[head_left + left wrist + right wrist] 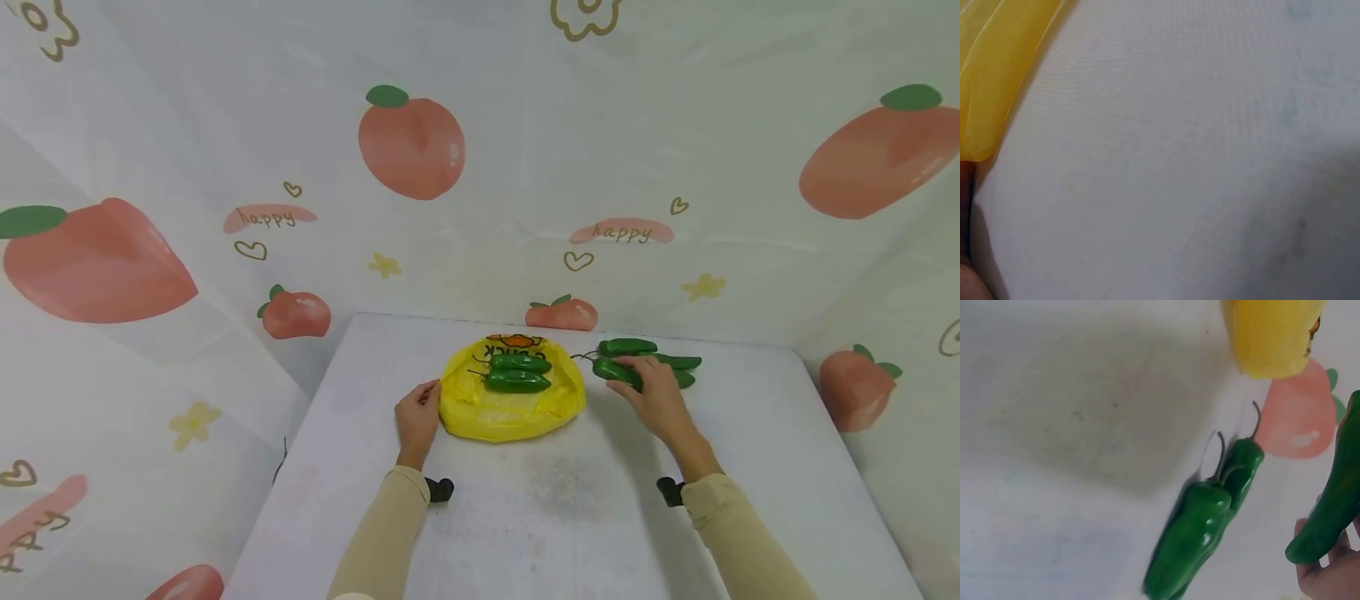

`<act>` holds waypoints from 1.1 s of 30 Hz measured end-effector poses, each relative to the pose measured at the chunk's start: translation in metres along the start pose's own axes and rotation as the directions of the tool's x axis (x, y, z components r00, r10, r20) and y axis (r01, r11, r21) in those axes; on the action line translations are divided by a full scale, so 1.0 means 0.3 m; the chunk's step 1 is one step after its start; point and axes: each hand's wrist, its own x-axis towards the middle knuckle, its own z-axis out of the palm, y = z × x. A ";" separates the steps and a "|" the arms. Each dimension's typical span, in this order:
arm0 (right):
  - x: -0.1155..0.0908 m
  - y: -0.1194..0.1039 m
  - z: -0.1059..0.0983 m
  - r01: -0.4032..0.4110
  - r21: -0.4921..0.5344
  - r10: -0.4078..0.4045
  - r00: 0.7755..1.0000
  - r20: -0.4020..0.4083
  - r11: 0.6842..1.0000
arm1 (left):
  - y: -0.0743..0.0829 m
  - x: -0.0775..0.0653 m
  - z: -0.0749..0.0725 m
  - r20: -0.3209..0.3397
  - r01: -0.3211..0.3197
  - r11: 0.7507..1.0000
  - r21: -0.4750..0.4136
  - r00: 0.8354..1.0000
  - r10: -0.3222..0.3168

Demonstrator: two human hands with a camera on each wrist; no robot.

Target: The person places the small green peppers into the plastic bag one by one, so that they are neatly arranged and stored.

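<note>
Right grip (660,398) clamped on pepper (611,372), right of bag (483,418) | left grip (417,418) pinching bag's left edge | best: support pepper mid-body, steady bag edge.

Green peppers (517,382) numbered six: two at lower centre, four farther right; yellow bag (495,422), one; hands (417,414), two.

Your white table (795,433) carries a yellow bag (495,421), lying toward the far edge. To the bag's right you have green peppers (1188,544) lying close together on the surface, their stems toward the bag. On your side of the bag, a dull grey smudge (566,483) marks the white.
</note>
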 end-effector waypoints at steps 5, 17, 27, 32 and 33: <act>0.015 -0.023 0.011 -0.009 0.016 0.009 1.000 0.018 1.000 | -0.003 0.002 0.000 0.001 0.007 1.000 -0.006 1.000 -0.007; 0.035 -0.081 0.061 0.055 0.047 -0.057 0.997 0.048 0.997 | -0.001 0.002 0.005 0.006 0.039 0.999 -0.004 0.999 -0.039; 0.042 -0.153 0.097 0.129 0.049 -0.131 0.991 0.040 0.990 | -0.010 0.001 0.003 0.000 0.022 1.000 0.005 1.000 -0.022; 0.052 -0.188 0.116 0.122 0.034 -0.124 0.990 0.065 0.992 | -0.006 0.000 0.003 0.001 0.025 1.000 0.012 1.000 -0.025; 0.053 -0.195 0.120 0.122 0.031 -0.124 0.990 0.073 0.992 | -0.006 0.000 0.004 0.002 0.028 1.000 0.013 1.000 -0.028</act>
